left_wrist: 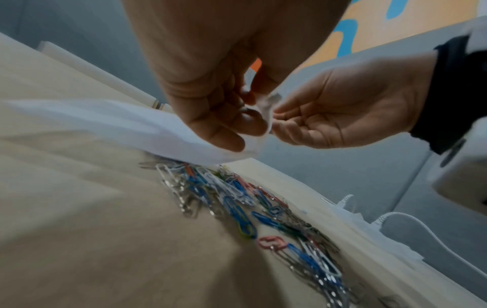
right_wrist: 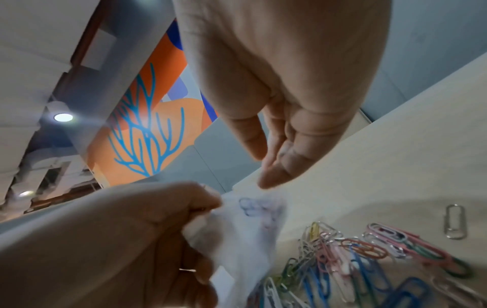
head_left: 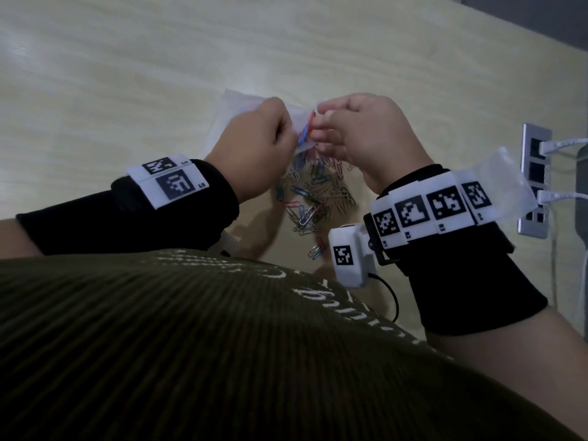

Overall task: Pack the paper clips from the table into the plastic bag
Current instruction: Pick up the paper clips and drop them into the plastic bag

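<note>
few paper clips [right_wrist: 257, 206] sit in the plastic bag [left_wrist: 105, 125]; left hand [head_left: 254, 148] pinches its mouth, right hand [head_left: 366, 135] feeds clips; most remain heaped [head_left: 315, 198] on tabletop [head_left: 127, 74].

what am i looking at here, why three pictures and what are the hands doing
One person filmed at the same moment by three cameras: one on the head looking down, one strapped to each wrist looking along the hand. The black-and-white squares are marker tags on the wristbands.

The left hand grips the mouth of a clear plastic bag, lifted above the table. The right hand is at the opening with its fingertips together; the head view shows a few coloured clips there, seemingly going in. The right wrist view shows some clips inside the bag. A loose pile of coloured paper clips lies on the table.
</note>
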Motion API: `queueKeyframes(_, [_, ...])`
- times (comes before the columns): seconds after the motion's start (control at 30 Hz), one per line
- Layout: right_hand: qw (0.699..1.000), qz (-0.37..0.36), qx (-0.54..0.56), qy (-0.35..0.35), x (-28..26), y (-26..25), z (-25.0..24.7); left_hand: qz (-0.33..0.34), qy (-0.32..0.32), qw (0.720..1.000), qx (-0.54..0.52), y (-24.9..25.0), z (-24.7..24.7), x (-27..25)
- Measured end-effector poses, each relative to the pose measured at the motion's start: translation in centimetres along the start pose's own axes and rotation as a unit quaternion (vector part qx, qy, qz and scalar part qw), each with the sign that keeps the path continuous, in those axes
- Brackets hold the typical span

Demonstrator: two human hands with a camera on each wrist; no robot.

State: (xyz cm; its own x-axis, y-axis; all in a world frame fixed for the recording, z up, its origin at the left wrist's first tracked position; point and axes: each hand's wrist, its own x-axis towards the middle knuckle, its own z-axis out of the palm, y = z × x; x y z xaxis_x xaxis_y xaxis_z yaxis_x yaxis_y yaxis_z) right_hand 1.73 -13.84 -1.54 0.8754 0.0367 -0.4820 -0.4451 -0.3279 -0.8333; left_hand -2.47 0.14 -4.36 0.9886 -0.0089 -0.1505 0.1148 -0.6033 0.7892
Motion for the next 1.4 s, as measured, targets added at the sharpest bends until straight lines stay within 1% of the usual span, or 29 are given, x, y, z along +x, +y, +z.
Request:
queueKeyframes(0.03, [1.0, -0.005, -0.002, 0.03, 0.2, 0.1, 0.0, -0.017, 0.017, 1.0, -0.013, -0.1, -0.2, 0.2])
queueKeyframes(0.07, [0.998, -0.029, -0.033, 0.048, 0.3, 0.3, -0.2, -0.033, 0.035, 0.999, -0.023, -0.3, -0.5, 0.3])
queueKeyframes(0.1, [0.992, -0.051, -0.094, 0.074, 0.9, 0.9, -0.3, -0.047, 0.051, 0.997, -0.029, -0.4, -0.7, 0.4])
queueKeyframes(0.13, [0.982, -0.063, -0.162, 0.075, 1.3, 1.3, -0.5, -0.058, 0.065, 0.996, -0.035, -0.4, -1.0, 0.4])
queueKeyframes(0.2, [0.948, -0.077, -0.301, 0.066, 2.0, 2.0, -0.5, -0.077, 0.086, 0.992, -0.048, -0.5, -1.4, 0.5])
queueKeyframes(0.27, [0.913, -0.09, -0.397, 0.019, 2.4, 2.6, 0.0, -0.091, 0.097, 0.99, -0.051, -0.6, -1.8, 0.5])
queueKeyframes(0.37, [0.884, -0.125, -0.447, -0.062, 2.9, 3.7, 1.3, -0.105, 0.104, 0.987, -0.065, -0.6, -2.1, 0.4])
queueKeyframes(0.47, [0.849, -0.149, -0.496, -0.101, 2.5, 4.4, 2.0, -0.114, 0.105, 0.985, -0.07, -0.7, -2.2, 0.3])
queueKeyframes(0.5, [0.837, -0.158, -0.514, -0.105, 2.1, 4.6, 2.1, -0.115, 0.104, 0.985, -0.071, -0.7, -2.2, 0.3])
queueKeyframes(0.57, [0.819, -0.19, -0.535, -0.082, 1.3, 5.1, 2.1, -0.115, 0.101, 0.986, -0.072, -0.7, -2.2, 0.2])
queueKeyframes(0.63, [0.816, -0.218, -0.534, -0.043, 0.7, 5.6, 2.0, -0.112, 0.094, 0.987, -0.074, -0.6, -2.1, 0.1])
queueKeyframes(0.73, [0.822, -0.224, -0.524, -0.01, 0.3, 6.4, 1.8, -0.099, 0.075, 0.989, -0.075, -0.2, -1.9, -0.1])
queueKeyframes(0.87, [0.84, -0.205, -0.502, 0.018, 0.4, 6.5, 1.0, -0.073, 0.046, 0.994, -0.071, 0.0, -1.6, -0.3])
queueKeyframes(0.93, [0.859, -0.183, -0.478, 0.024, 0.3, 6.2, 0.4, -0.065, 0.038, 0.995, -0.067, 0.0, -1.5, -0.3])
queueKeyframes(1.0, [0.884, -0.156, -0.439, 0.03, 0.1, 5.8, -0.3, -0.059, 0.033, 0.996, -0.063, 0.0, -1.3, -0.3])
queueKeyframes(1.13, [0.941, -0.103, -0.32, 0.031, -0.2, 5.0, -1.5, -0.052, 0.027, 0.996, -0.064, -0.1, -1.1, -0.4])
queueKeyframes(1.23, [0.979, -0.057, -0.195, 0.024, -0.2, 4.6, -2.2, -0.051, 0.014, 0.996, -0.065, -0.2, -0.7, -0.2])
queueKeyframes(1.33, [0.999, -0.023, -0.041, -0.005, -0.4, 3.7, -2.3, -0.048, -0.003, 0.997, -0.057, -0.5, -0.4, -0.1])
queueKeyframes(1.4, [0.998, -0.001, 0.054, -0.031, -0.6, 2.9, -2.1, -0.039, -0.012, 0.998, -0.052, -0.6, -0.3, -0.2])
